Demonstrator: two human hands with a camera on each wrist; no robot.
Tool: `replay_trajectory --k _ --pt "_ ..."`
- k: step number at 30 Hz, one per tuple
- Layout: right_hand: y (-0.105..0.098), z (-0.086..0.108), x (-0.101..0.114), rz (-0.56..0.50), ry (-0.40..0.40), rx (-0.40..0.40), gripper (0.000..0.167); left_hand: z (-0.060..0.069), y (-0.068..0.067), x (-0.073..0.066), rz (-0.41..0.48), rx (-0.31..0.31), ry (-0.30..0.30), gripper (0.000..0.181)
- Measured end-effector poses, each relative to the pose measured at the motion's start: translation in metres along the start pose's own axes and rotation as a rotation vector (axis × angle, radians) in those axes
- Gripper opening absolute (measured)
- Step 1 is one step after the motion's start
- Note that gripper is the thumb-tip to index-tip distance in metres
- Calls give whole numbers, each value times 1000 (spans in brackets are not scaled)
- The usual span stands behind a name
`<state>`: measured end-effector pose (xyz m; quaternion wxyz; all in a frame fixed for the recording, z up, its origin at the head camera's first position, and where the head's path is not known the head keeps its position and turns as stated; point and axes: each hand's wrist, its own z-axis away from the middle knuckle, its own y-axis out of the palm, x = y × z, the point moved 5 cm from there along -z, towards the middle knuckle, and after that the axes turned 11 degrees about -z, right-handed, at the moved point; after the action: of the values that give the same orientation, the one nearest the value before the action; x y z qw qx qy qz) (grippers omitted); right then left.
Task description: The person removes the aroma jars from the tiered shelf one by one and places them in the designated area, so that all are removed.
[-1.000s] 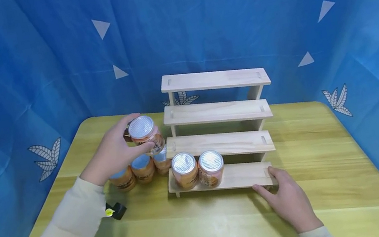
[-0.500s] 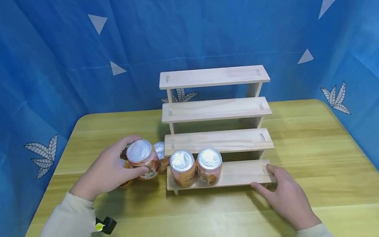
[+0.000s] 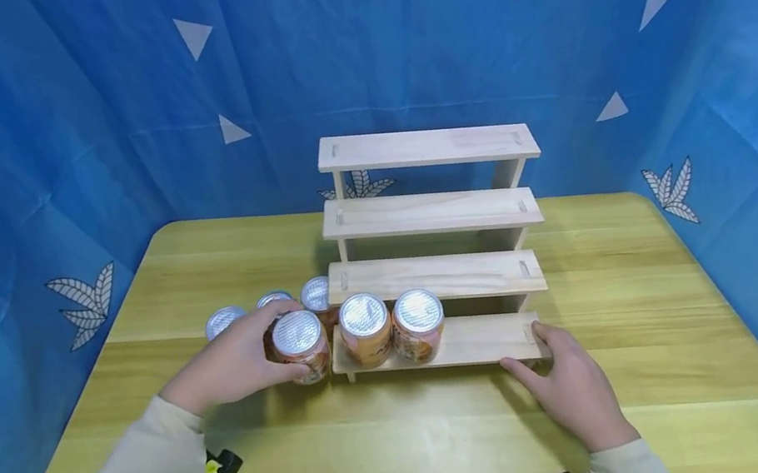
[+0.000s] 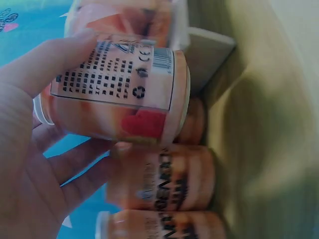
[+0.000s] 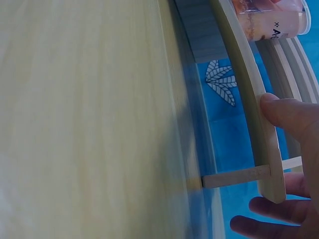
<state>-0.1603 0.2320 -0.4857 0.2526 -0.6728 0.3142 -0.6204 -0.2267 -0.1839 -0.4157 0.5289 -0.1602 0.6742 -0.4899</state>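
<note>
My left hand point(image 3: 237, 363) grips a peach-coloured can with a silver lid point(image 3: 301, 343), thumb in front and fingers behind. It is upright, just left of the bottom step; its printed label faces the left wrist view. The four-tier wooden display rack point(image 3: 443, 276) stands mid-table. Two like cans stand at the left of its bottom step, a left one point(image 3: 366, 336) and a right one point(image 3: 420, 331). My right hand point(image 3: 575, 388) holds the right end of that bottom step, the thumb point(image 5: 279, 107) on its front edge and the other fingers around the end.
Behind my left hand are three more cans: one at left point(image 3: 222, 321), one in the middle point(image 3: 273, 298) and one beside the rack point(image 3: 317, 296). A blue patterned curtain point(image 3: 448, 21) surrounds the wooden table point(image 3: 402, 452) at the back and sides.
My left hand has lowered the can from above the cans behind, bringing it toward the front and then right, next to the bottom step. My right hand stays at the rack's end.
</note>
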Motion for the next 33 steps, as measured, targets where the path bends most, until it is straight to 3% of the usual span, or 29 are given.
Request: replay_trajectory --k 7,16,24,33 --pt "0 0 0 13 20 12 95 -4 14 7 -113 -60 7 77" --pt "0 -1 -1 -2 23 5 96 -5 22 15 -196 -129 -32 78" --pt "4 5 -5 -6 27 8 98 1 34 19 -249 -137 -51 77" --pt "2 0 -5 -4 1 -30 95 -6 29 15 -327 -164 -14 79"
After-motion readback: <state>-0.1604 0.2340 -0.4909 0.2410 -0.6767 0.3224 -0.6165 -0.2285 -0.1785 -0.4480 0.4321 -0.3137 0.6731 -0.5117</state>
